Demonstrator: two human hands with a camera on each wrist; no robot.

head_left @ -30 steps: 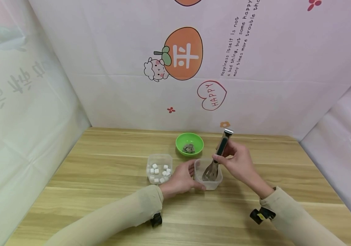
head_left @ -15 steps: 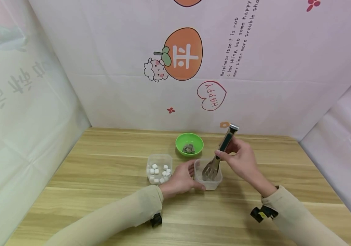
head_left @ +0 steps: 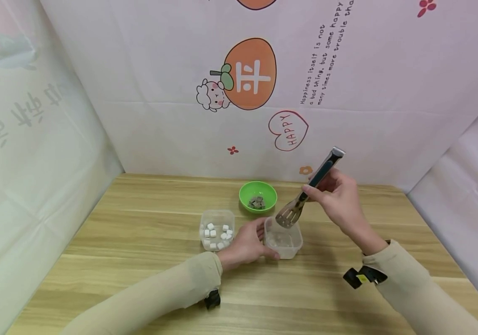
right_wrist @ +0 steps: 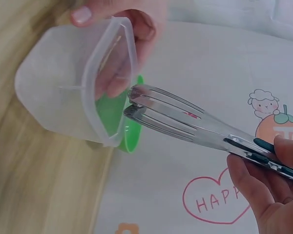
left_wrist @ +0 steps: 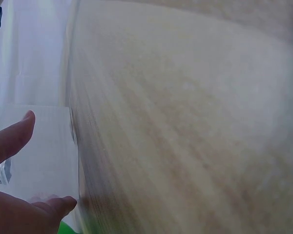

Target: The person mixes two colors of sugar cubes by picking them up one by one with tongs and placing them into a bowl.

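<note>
My right hand (head_left: 341, 200) pinches the handle of metal tongs (head_left: 320, 174) with slotted heads and dark grips. The tong heads (right_wrist: 166, 114) lie close together, angled down at the far rim of a clear square plastic container (head_left: 291, 251). I cannot tell whether anything is between their tips. My left hand (head_left: 247, 244) holds this container from its left side, thumb at the front and fingers round the back. In the left wrist view the thumb (left_wrist: 14, 139) and fingers stand spread along the container wall (left_wrist: 44, 161).
A second clear container (head_left: 217, 214) with several white cubes (head_left: 210, 226) stands left of my left hand. Behind both containers is a green bowl (head_left: 258, 187) with several grey-brown cubes (head_left: 257, 202). A printed cloth wall (head_left: 171, 139) borders the back of the wooden table (head_left: 146, 232).
My right hand has lifted the tongs up and to the right, bringing their heads from inside the container to its far rim. The left hand and container have stayed in place.
</note>
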